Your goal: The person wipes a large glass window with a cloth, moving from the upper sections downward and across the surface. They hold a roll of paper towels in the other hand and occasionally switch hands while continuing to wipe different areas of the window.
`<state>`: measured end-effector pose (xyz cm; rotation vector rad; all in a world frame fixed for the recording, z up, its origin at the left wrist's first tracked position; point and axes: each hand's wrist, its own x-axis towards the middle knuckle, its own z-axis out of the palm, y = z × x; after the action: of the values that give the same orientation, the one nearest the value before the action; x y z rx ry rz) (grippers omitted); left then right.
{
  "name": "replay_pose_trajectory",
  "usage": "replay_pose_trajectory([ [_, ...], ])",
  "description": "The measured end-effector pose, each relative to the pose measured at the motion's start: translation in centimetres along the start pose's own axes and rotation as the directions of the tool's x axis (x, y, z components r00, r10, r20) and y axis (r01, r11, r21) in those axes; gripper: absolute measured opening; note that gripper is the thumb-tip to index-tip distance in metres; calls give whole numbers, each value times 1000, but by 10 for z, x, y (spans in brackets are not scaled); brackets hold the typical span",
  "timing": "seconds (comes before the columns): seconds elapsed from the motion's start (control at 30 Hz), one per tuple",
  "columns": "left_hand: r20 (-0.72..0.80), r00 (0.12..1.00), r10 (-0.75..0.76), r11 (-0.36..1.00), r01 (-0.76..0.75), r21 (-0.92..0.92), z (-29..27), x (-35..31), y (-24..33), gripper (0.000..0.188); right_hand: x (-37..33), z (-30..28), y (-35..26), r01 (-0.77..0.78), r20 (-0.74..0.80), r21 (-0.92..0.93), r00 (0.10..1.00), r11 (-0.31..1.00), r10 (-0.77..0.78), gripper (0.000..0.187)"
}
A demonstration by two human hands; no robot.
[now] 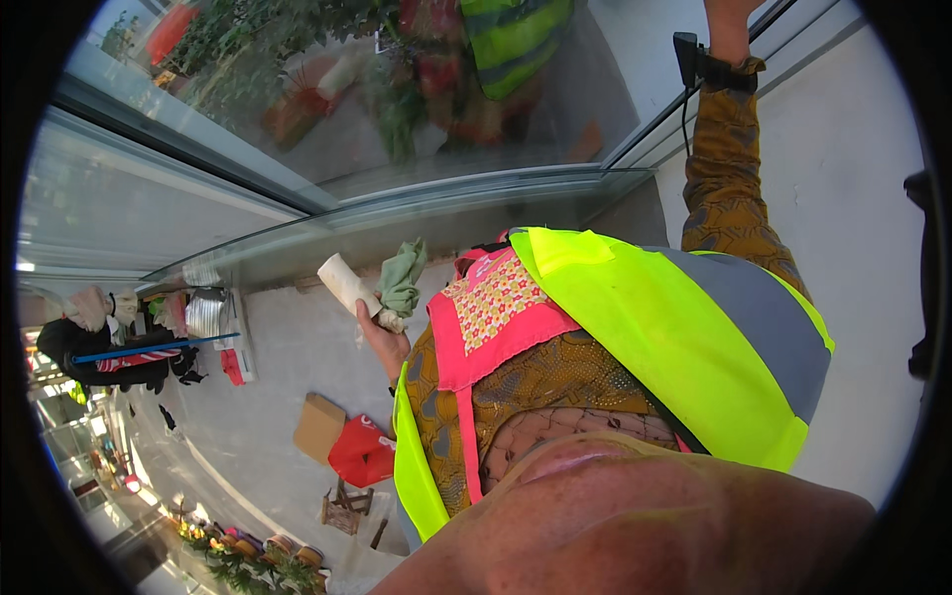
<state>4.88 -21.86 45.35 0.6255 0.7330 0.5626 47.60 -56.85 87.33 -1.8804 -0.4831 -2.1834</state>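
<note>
Looks like a glazed balcony or sunroom: framed glass panes (555, 134), pale floor (233, 426), leafy plants (263, 569).

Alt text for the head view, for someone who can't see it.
A person's left hand grips a pale roll, with a bunched green cloth beside it, near a large glass pane. The right hand, arm raised, is cut off by the top edge.

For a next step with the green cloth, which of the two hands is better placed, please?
Probably the left. The left hand holds the pale roll, with the green cloth close beside it. The right hand is raised well away from both, its fingers cut off by the picture's top edge.
</note>
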Motion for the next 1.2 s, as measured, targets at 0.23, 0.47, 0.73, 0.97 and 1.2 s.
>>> replay_pose_trajectory([
  [0.23, -28, 996, -79, 996, 80, 37, -15, -4, 15, 50, -148, -29, -125, 241, 384, 396, 833, 886, -398, 66],
  [0.47, 91, 995, -48, 994, 38, 105, 20, 8, 33, 49, -265, -54, -102, 572, 420, 653, 273, 497, -866, 62],
  [0.73, 73, 997, -22, 993, 13, 120, 8, 8, 24, 53, -219, -105, -92, -24, 607, 707, 531, 707, -590, 50],
  [0.97, 56, 994, -95, 991, 89, 104, 8, -18, 34, 54, -183, -62, -33, -155, 459, 234, 888, 960, 31, 70],
  [1.2, -31, 995, -100, 986, 103, 132, 16, -17, 36, 51, -330, -74, -61, -8, 574, 272, 804, 962, -155, 83],
])
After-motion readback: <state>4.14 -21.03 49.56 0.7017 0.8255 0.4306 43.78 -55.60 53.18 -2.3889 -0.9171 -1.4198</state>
